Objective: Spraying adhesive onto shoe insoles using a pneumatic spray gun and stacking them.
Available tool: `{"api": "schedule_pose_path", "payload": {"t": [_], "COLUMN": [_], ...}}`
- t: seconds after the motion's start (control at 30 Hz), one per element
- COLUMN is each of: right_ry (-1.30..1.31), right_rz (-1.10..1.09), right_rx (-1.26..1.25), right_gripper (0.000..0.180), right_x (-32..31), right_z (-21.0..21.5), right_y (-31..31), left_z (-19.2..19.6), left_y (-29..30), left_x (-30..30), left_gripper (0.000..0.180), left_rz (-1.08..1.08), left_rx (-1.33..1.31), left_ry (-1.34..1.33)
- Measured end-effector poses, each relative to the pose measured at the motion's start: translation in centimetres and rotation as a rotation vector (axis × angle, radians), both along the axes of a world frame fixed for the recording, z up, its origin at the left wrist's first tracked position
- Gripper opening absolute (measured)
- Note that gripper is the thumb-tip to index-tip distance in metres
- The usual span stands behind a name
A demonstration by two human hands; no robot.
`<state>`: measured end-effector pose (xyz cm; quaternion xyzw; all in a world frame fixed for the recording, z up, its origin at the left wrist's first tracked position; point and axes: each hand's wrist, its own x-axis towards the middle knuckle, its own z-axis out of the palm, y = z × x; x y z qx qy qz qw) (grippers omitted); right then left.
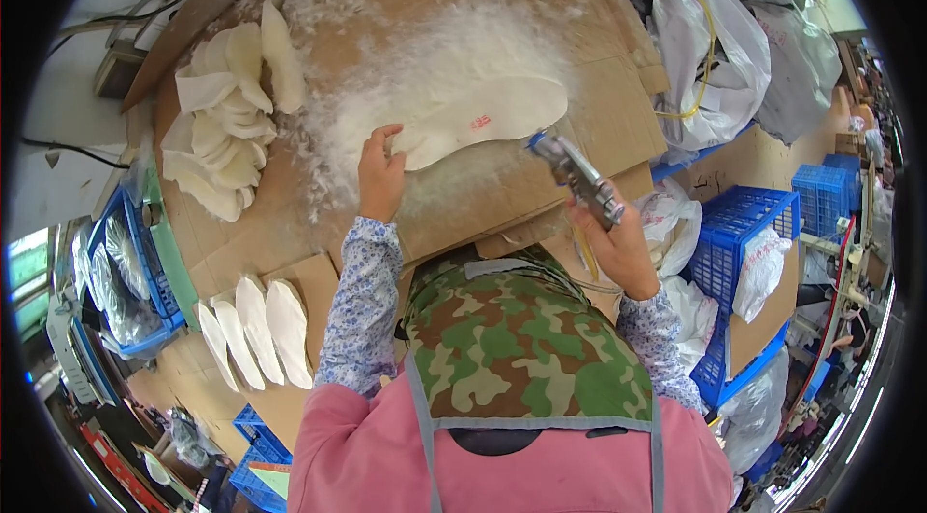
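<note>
Touching curved white insole (497,114) marked red, left hand (382,177) unclenched, right hand (620,248) clutching sprayer (577,175)

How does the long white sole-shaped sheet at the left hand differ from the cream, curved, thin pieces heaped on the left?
The long white sheet lies flat, whereas the cream pieces overlap in a jumbled heap. The sheet shows a red marking; the pieces show none. Both are pale, with rounded ends.

Through my feed I see a workshop: pale insole-shaped pieces (224,122) lie heaped on the left of a cardboard-covered worktable (618,112) caked with white residue (454,45), a spray gun (582,177) over its near edge. Blue crates (708,257) and bulging plastic bags (719,55) crowd its right.
</note>
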<state>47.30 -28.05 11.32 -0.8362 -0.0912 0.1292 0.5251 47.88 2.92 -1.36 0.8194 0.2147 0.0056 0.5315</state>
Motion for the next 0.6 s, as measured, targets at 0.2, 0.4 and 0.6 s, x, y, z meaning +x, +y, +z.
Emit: {"api": "schedule_pose_path", "payload": {"t": [0.2,0.4,0.6], "right_ry": [0.183,0.201,-0.016], "right_rz": [-0.383,-0.318,-0.181], "right_rx": [0.052,0.073,-0.095], "right_gripper": [0.026,0.028,0.021], "right_x": [0.9,1.2,1.9], "right_z": [-0.3,-1.0,-2.1], "right_y": [-4.1,-3.8,-3.1], "left_z": [1.6,1.6,-0.5], "left_y": [-4.3,-12.5,-13.3], "left_x": [1.4,4.4,5.2], "left_gripper": [0.049,0.056,0.058], "left_rz": [-0.108,-0.614,-0.623], "left_rx": [0.628,0.748,0.748], "left_ry": [-0.306,-0.391,-0.300]}}
